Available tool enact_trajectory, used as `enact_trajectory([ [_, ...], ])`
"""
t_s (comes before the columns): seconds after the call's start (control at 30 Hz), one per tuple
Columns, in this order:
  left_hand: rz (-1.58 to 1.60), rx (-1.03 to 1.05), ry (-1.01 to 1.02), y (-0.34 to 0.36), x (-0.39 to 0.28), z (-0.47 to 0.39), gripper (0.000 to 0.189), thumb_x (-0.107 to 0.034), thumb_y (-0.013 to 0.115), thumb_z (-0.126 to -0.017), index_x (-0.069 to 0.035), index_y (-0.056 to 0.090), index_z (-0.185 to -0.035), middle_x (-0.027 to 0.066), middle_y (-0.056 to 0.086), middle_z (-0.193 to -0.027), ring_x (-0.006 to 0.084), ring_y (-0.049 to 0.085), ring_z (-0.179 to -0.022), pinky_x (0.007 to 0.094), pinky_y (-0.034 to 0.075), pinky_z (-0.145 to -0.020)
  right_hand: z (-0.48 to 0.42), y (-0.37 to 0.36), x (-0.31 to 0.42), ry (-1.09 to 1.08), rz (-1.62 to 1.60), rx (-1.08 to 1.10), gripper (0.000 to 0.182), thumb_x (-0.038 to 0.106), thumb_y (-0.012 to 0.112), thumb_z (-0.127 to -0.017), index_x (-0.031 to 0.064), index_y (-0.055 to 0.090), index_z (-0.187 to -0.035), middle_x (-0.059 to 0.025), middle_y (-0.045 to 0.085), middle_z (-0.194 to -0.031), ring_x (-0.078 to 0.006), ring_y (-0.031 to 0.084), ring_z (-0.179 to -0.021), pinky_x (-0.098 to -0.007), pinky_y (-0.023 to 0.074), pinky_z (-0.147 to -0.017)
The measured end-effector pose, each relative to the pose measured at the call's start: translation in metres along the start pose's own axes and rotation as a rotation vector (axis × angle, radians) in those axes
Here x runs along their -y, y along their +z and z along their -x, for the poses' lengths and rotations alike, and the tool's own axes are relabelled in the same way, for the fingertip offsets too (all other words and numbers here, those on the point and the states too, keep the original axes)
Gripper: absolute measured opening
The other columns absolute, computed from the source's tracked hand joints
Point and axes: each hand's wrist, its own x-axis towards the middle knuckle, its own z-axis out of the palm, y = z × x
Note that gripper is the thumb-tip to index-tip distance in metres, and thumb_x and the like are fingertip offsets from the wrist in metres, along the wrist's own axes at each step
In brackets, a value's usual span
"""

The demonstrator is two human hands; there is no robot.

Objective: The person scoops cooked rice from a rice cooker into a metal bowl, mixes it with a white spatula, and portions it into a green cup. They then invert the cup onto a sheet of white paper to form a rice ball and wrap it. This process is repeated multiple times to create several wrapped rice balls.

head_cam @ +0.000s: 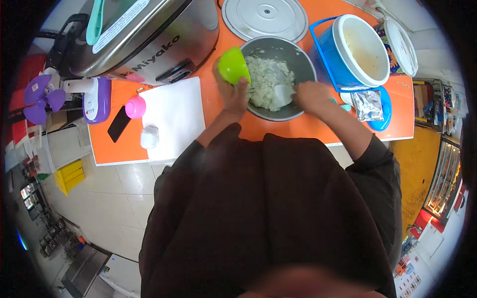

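Note:
A grey metal pot (303, 61) holding cooked rice (270, 76) stands on the orange table in front of me. My left hand (233, 93) grips a small lime-green bowl (234, 66), tilted on its side at the pot's left rim. The inside of the bowl faces away from view. My right hand (312, 96) is closed around the handle of a white rice paddle (283, 95), whose blade rests in the rice on the pot's right side. Most of that handle is hidden by the fingers.
Left stand a large rice cooker (160, 48), white paper (175, 115), a pink cup (135, 107), a black phone (119, 124) and a purple fan (97, 100). A grey lid (266, 16) lies beyond the pot. Right are a blue cooler bucket (335, 56) and a silver packet (368, 105).

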Motion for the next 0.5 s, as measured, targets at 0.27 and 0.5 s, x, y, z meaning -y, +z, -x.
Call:
enact_trajectory([
  [0.27,0.164,0.1,-0.094,0.004,0.012,-0.009,0.079,-0.053,0.06,-0.093,-0.002,0.024,-0.143,0.0131,0.048,-0.126,0.0204,0.053,-0.108,0.0349,0.046,-0.09,-0.018,0.021,0.037,-0.064,-0.469,-0.202,0.037,0.04,0.054,-0.095,0.0125,0.067,-0.116,-0.018,0.07,-0.103,-0.0368,0.067,-0.097,-0.0478,0.0522,-0.085],
  [0.5,0.254,0.027,-0.118,-0.002,0.026,-0.013,0.073,-0.053,0.054,-0.096,-0.002,0.026,-0.141,0.0124,0.048,-0.126,0.0215,0.05,-0.114,0.0362,0.041,-0.098,-0.039,0.015,0.022,-0.104,-0.769,-0.25,0.045,0.043,0.057,-0.095,0.0115,0.066,-0.125,-0.0182,0.071,-0.101,-0.0298,0.069,-0.095,-0.0397,0.0508,-0.085],
])
